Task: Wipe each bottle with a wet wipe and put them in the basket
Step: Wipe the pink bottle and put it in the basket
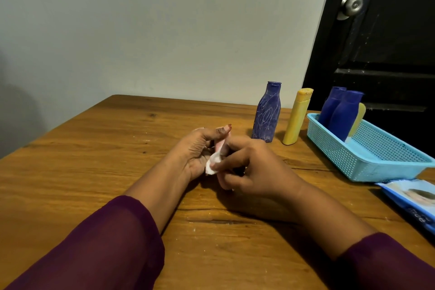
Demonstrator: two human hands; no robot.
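1. Where it sits mid-right, basket [376, 172] holds two blue bottles [343, 115] and a yellowish one [359, 115].
2. Centre: left hand [195, 150] grips pink bottle [220, 146]; right hand [256, 169], fingers curled, presses wipe [211, 167] on it.

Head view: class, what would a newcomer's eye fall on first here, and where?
The two hands at the centre: the left hand holds a small pink bottle while the right hand pinches a white wipe against it. To the right, a light blue basket holds two dark blue bottles; a scribbled blue bottle and a yellow bottle stand just left of it.
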